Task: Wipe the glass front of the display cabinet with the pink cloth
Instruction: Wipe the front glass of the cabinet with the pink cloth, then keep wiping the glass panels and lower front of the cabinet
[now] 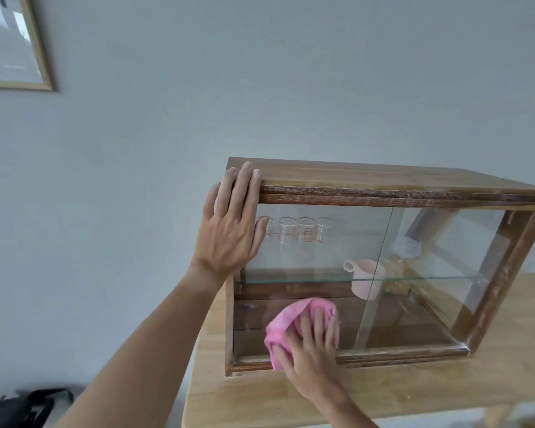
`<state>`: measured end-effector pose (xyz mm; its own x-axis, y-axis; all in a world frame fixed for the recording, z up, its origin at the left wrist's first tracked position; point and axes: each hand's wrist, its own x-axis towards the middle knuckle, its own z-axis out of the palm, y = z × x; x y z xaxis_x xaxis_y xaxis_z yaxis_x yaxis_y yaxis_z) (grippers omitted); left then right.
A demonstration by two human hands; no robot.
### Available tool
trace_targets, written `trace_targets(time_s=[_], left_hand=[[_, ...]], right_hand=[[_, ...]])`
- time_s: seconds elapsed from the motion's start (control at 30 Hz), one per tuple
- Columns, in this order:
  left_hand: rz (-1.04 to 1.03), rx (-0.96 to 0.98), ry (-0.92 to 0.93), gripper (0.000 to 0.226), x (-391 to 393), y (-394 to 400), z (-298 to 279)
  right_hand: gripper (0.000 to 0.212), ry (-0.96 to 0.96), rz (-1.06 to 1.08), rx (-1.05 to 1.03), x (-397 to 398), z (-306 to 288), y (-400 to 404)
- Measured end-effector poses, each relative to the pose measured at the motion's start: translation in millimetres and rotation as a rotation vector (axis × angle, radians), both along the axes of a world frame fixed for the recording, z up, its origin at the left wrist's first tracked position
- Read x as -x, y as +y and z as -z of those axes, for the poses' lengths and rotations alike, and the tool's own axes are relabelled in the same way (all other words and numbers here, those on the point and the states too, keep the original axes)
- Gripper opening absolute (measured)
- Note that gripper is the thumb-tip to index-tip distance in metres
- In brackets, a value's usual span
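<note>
A wooden display cabinet (383,180) with a glass front (322,254) stands on a light wooden table (414,390). My left hand (229,223) lies flat against the cabinet's upper left corner, fingers over the top edge, holding nothing. My right hand (309,350) presses a crumpled pink cloth (291,319) onto the lower left part of the glass, near the bottom frame. Inside, several clear measuring glasses (303,230) stand on a glass shelf (322,280), with a pale pink cup (365,278) beside them.
The table's left edge lies just left of the cabinet. A gold-framed picture (16,44) hangs on the grey wall at upper left. A dark bag (22,409) sits low at the bottom left. The glass front has two panes that meet at a seam (377,273).
</note>
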<state>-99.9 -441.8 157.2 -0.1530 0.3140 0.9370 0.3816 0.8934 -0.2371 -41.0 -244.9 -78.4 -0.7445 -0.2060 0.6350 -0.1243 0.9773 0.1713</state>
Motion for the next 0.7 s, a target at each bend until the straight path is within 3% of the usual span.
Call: trace_targets(time_s=[0.07,0.17,0.3,0.43,0.53,0.6,0.7], left_hand=[[0.005,-0.004,-0.002,0.066,-0.4,0.5,-0.1],[0.046,-0.024,-0.005,0.065,-1.2,0.7,-1.2],[0.099,-0.047,-0.022,0.063,-0.9,-0.8,-1.1],[0.057,-0.034,-0.022,0.065,-1.5,-0.7,0.2],[0.025,-0.031,-0.014,0.066,-1.0,-0.4,-0.1],[0.018,-0.030,-0.009,0.067,-0.4,-0.7,0.9],[0.015,-0.034,0.001,0.069,2.7,0.1,2.7]], right_hand=[[0.040,-0.045,-0.102,-0.196,-3.6,1.8,6.7],[0.050,0.094,-0.205,-0.368,16.7,-45.6,4.1],[0.047,0.273,-0.190,-0.033,37.3,-95.0,-34.5],[0.045,0.224,-0.260,-0.221,34.6,-50.6,-44.7],[0.057,0.102,-0.227,-0.326,22.5,-9.0,-20.1],[0.054,0.016,-0.127,-0.222,8.0,14.0,-0.4],[0.053,-0.014,0.199,0.255,-9.6,25.5,21.1]])
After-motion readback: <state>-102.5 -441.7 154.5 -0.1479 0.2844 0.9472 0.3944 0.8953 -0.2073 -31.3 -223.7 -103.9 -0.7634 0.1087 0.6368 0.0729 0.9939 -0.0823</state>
